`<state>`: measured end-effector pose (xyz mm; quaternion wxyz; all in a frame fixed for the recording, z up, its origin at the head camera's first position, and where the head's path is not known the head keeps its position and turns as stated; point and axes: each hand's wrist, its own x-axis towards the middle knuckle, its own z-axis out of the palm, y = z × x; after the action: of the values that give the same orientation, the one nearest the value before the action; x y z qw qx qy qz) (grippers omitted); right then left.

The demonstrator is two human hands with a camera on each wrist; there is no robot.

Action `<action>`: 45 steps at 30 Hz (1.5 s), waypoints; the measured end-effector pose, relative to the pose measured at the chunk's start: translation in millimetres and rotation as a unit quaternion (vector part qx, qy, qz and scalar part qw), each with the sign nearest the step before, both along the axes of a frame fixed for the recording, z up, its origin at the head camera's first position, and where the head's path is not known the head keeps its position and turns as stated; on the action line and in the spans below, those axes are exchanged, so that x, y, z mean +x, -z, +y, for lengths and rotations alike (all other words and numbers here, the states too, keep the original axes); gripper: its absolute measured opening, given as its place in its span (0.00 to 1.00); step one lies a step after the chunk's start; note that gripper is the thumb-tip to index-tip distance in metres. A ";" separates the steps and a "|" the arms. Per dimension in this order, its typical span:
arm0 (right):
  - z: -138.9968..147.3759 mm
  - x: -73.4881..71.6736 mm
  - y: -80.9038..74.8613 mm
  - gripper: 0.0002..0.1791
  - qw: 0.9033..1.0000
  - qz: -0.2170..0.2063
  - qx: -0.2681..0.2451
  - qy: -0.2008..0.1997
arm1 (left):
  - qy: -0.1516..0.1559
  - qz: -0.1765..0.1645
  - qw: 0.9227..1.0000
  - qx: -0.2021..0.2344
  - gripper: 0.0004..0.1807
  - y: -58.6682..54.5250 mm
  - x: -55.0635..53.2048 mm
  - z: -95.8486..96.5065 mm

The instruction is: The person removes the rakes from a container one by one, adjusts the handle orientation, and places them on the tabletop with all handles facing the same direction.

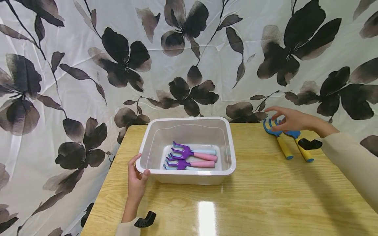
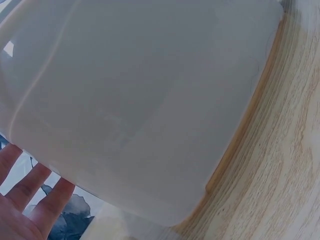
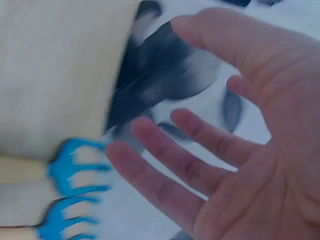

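A white plastic basin (image 1: 189,178) stands on the table. My left hand (image 1: 137,183) holds it at its near left corner, thumb at the front rim and fingers (image 2: 52,202) along the left side. Inside lie purple hand rakes with pink handles (image 1: 203,156), with light blue ones (image 1: 208,152) partly hidden beneath. At the table's far right lie two blue hand rakes with yellow handles (image 1: 284,149). Over their tines hovers my right hand (image 1: 295,120), its fingers spread and nothing in its grasp. The blue tines (image 3: 80,167) show beyond its fingertips in the right wrist view.
The wooden table (image 1: 260,196) has its back edge just behind the basin and the blue rakes. A white cloth with dark flowers (image 1: 206,59) hangs behind and to the left. Black wrist devices (image 1: 310,144) are on both sleeves.
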<state>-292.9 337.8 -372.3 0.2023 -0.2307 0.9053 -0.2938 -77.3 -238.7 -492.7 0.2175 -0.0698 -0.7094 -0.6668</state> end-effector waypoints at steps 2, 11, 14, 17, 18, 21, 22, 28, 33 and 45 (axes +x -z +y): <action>-15.9 -0.4 -18.9 0.45 1.000 0.010 -0.004 -0.025 | -0.001 -0.002 1.000 0.006 0.33 1.5 -0.2 -0.3; -96.7 -0.9 -80.6 0.45 0.993 0.044 0.004 -0.113 | -0.004 -0.003 1.000 0.002 0.33 3.6 -1.7 -0.6; -127.5 0.4 -92.4 0.44 0.988 0.048 0.010 -0.147 | -0.007 -0.004 1.000 0.003 0.34 3.0 -1.3 -0.7; -161.2 3.4 -98.0 0.44 0.982 0.040 0.020 -0.183 | -0.009 -0.006 1.000 0.005 0.34 2.3 -0.4 -2.1; -172.2 3.9 -97.7 0.44 0.980 0.037 0.027 -0.194 | -0.009 -0.008 1.000 0.007 0.34 2.1 -0.1 -2.8; -202.6 5.6 -94.2 0.44 0.972 0.016 0.036 -0.231 | -0.006 -0.009 1.000 0.014 0.35 2.1 0.2 -5.0; -211.7 6.2 -92.3 0.44 0.970 0.009 0.039 -0.241 | -0.005 -0.009 1.000 0.015 0.36 2.2 0.1 -5.8; -258.3 7.4 -76.1 0.46 0.956 -0.045 0.046 -0.286 | 0.005 -0.001 1.000 0.017 0.36 3.1 -0.9 -10.2; -286.8 6.9 -52.4 0.45 0.938 -0.062 0.067 -0.333 | 0.016 0.006 1.000 0.019 0.38 3.6 -3.1 -11.1; -338.8 19.5 10.1 0.38 0.896 -0.110 0.197 -0.381 | 0.021 0.013 0.999 0.026 0.40 4.9 -6.5 -10.2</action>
<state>-273.4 -1.0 -382.4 0.4387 -0.4798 0.7591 -0.0333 -83.8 -248.9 -497.6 0.2145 -0.0880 -0.6869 -0.6887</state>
